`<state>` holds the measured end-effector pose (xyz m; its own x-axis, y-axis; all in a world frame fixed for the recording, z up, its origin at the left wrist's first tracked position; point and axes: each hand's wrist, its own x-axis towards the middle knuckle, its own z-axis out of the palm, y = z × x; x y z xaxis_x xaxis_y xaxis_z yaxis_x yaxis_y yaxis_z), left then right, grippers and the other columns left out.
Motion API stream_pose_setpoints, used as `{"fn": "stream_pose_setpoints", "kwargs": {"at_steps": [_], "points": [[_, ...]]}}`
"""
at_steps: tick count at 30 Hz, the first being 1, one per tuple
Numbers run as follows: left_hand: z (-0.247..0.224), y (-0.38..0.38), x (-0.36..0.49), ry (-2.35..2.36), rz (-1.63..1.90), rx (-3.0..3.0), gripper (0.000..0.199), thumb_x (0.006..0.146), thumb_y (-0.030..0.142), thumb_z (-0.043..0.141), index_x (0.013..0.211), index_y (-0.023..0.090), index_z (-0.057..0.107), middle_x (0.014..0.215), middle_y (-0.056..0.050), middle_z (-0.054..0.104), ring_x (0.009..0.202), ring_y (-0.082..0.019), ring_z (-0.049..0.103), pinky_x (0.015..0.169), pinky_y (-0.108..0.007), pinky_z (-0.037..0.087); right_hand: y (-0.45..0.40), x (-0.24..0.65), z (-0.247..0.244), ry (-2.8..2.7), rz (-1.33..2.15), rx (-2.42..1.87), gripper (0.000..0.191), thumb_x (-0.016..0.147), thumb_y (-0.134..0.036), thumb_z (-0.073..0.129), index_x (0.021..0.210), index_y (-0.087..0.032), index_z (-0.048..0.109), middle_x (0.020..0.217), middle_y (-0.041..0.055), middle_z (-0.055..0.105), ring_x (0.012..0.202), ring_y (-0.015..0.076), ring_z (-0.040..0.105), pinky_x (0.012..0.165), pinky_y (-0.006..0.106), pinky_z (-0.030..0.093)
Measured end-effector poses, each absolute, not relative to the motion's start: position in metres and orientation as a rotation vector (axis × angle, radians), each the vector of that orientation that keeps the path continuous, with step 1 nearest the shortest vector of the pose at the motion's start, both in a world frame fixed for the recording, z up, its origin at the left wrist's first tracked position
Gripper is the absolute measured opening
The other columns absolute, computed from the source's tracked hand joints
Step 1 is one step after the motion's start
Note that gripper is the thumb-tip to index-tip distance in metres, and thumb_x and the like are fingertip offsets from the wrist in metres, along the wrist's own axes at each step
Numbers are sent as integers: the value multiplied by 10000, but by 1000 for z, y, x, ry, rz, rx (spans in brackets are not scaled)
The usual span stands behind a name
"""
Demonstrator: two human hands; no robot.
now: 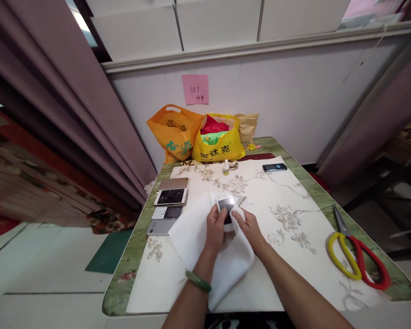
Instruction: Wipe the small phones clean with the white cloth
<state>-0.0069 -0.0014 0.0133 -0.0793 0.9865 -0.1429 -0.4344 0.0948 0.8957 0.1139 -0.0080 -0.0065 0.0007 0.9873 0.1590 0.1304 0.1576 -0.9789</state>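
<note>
A white smartphone (229, 218) with a dark, shiny screen is held above the table in front of me. My left hand (215, 226) grips its left side, the thumb lying over the screen. My right hand (248, 226) pinches a fold of white cloth (205, 246) against the phone's right edge. The rest of that cloth spreads under both hands and hangs toward the front edge. Left of it lie several other phones, among them a white one with a dark screen (171, 197) and a white keypad phone (167, 213). The phone's back is hidden.
Scissors (354, 256) with one yellow and one red handle lie at the right. A small bottle (226, 167) stands behind the cloth, and a black phone (274, 167) rests at the back right. An orange bag (174, 132) and a yellow bag (219, 144) stand against the wall.
</note>
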Motion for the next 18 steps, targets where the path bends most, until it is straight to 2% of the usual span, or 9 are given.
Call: {"fn": "stream_pose_setpoints", "kwargs": {"at_steps": [5, 8, 10, 12, 15, 18], "points": [[23, -11, -4, 837, 1189, 867, 276, 764, 325, 689, 975, 149, 662, 846, -47, 696, 739, -149, 619, 707, -250, 476, -4, 115, -5, -858, 1160, -1204, 470, 846, -619, 477, 848, -167, 606, 686, 16, 630, 622, 183, 551, 576, 280, 452], [23, -12, -5, 853, 1239, 754, 291, 766, 329, 681, 989, 144, 659, 859, -56, 707, 787, -181, 649, 748, -283, 497, -2, 120, -5, -744, 900, -1263, 492, 892, -607, 393, 903, -160, 598, 797, 52, 644, 737, 206, 582, 702, 323, 477], [20, -10, -6, 854, 1268, 590, 339, 750, 338, 684, 1023, 141, 644, 863, -71, 713, 799, -210, 667, 741, -317, 516, -1, 124, -6, -823, 655, -1304, 491, 926, -565, 335, 965, -146, 589, 935, 91, 633, 890, 228, 577, 836, 360, 451], [16, -6, -7, 837, 1260, 427, 366, 731, 333, 690, 1036, 141, 628, 871, -84, 716, 766, -221, 677, 707, -342, 531, -3, 128, -6, -943, 439, -1351, 460, 948, -508, 298, 1011, -142, 570, 997, 108, 607, 966, 239, 555, 888, 379, 422], [11, -3, -7, 821, 1238, 348, 343, 725, 291, 695, 1024, 143, 617, 872, -88, 719, 704, -206, 676, 683, -345, 538, -6, 129, -4, -1144, 215, -1413, 366, 961, -415, 299, 970, -164, 566, 897, 78, 581, 886, 225, 561, 813, 360, 444], [11, -2, -5, 784, 1217, 385, 361, 731, 264, 707, 1065, 159, 620, 905, -77, 721, 767, -199, 680, 728, -319, 536, -10, 125, -3, -1328, 108, -1376, 289, 956, -356, 360, 1001, -175, 582, 885, 70, 587, 849, 207, 572, 764, 337, 468]]}}
